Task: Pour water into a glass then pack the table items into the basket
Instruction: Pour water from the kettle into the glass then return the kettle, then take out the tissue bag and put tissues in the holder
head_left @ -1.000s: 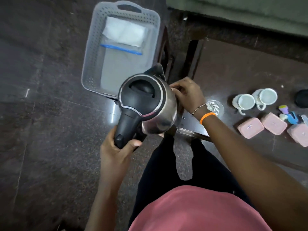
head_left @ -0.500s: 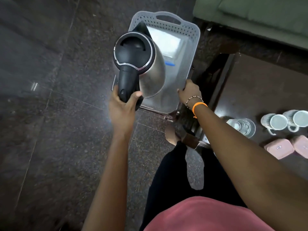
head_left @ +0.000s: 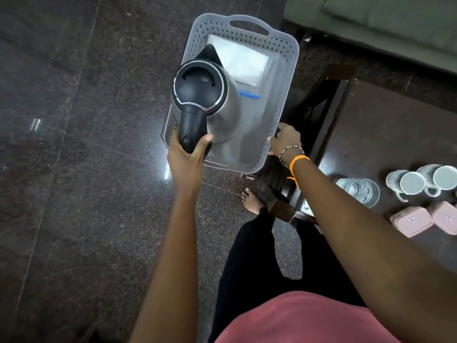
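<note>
My left hand [head_left: 186, 154] grips the black handle of a steel electric kettle [head_left: 222, 112] with a black lid, held upright over the near left part of a grey perforated basket [head_left: 284, 78]. The basket sits on a low stand and holds a white folded cloth [head_left: 244, 63] and a clear bag with a blue strip [head_left: 249, 94]. My right hand [head_left: 284, 142] holds the basket's near right rim. On the dark table [head_left: 376, 134] at right stand a glass of water [head_left: 359, 190], two white mugs [head_left: 411, 184], and two pink lidded boxes [head_left: 411, 222].
The floor is dark polished stone [head_left: 86, 194]. A green sofa [head_left: 383, 23] runs along the top right. My bare foot [head_left: 252, 199] stands between the basket stand and the table corner.
The kettle has moved from beside the table out over the basket and sunk lower into it. My right hand left the kettle and took the basket's rim.
</note>
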